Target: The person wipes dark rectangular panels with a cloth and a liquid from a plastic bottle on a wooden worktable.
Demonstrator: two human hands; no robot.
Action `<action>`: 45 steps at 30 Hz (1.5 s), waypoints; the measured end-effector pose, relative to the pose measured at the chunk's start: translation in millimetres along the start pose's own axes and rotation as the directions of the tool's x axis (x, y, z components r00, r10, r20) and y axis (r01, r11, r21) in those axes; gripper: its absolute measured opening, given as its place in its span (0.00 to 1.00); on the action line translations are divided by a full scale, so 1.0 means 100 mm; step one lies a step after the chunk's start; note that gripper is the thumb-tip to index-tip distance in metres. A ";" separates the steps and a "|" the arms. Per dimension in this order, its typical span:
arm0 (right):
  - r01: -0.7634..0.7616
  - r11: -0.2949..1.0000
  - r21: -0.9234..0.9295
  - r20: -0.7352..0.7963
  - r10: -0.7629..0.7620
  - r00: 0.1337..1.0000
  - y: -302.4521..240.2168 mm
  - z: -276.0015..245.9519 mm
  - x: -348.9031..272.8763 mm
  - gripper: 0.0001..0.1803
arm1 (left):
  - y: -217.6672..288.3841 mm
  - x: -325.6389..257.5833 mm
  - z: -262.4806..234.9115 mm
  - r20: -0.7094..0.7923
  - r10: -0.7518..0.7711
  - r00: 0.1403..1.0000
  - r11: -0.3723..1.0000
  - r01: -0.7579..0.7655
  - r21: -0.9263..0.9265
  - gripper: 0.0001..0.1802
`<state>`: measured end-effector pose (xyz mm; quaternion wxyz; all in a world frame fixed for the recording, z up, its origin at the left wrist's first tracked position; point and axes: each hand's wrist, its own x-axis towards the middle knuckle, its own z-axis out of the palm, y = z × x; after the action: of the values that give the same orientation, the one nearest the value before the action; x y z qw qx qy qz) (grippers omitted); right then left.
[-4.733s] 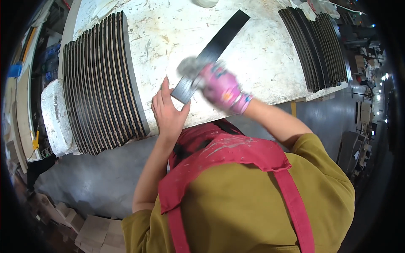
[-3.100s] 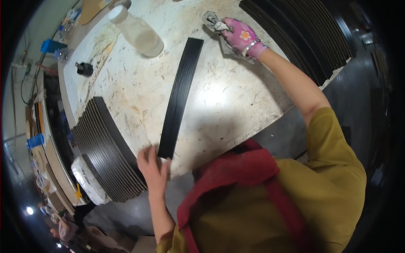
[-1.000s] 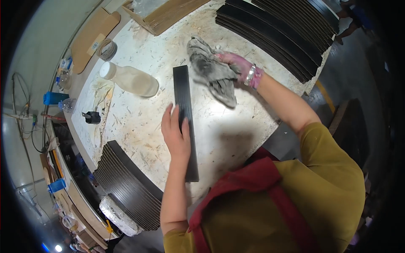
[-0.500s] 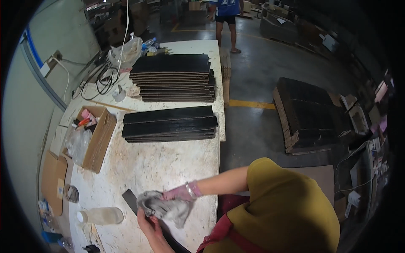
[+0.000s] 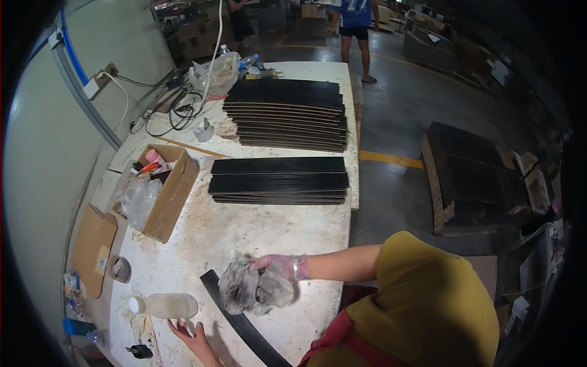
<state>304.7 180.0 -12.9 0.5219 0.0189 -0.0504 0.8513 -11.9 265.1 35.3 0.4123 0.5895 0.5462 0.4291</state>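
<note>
My right hand (image 5: 276, 268), in a pinkish thin glove, is closed on a crumpled grey rag (image 5: 257, 289). The rag hangs over a narrow black board (image 5: 239, 319) lying on the white worktable, running toward the lower edge of the view. My left hand (image 5: 192, 338) is bare, with its fingers apart and nothing in them. Close to its fingertips lies a cloudy plastic bottle (image 5: 166, 305) on its side, its white cap pointing left. I cannot tell whether the fingers touch the bottle.
Black boards lie in a low stack (image 5: 278, 181) and a taller stack (image 5: 284, 116) farther back. A cardboard box (image 5: 175, 205) of odds and ends stands at left, near a tape roll (image 5: 118, 268). Another black pile (image 5: 471, 177) sits on the floor. A person (image 5: 356, 24) stands beyond.
My left hand has come off the black board and moved left to the bottle, its fingers spreading. The rag, still in my right hand, is lifted and bunched. The whole view has shifted.
</note>
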 end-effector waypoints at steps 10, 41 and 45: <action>0.160 0.967 -0.197 -0.192 -0.198 0.961 -0.22 0.26 0.08 0.22 | -0.17 0.73 0.12 -0.069 0.093 0.993 0.991 -0.099 -0.094 0.53; -0.074 0.995 0.068 0.012 0.074 0.997 0.25 0.61 0.04 0.25 | 1.46 -0.38 -0.02 0.618 0.476 0.625 -0.161 -0.629 0.760 0.33; -0.020 0.998 0.064 -0.199 0.032 0.979 0.20 0.49 -0.05 0.24 | 1.42 -0.32 -0.02 0.627 0.490 0.606 -0.174 -0.636 0.751 0.32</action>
<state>288.1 161.6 34.4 0.5122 -0.0513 0.0286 0.8569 26.4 224.4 169.8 -0.2629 0.9012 0.3353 0.0788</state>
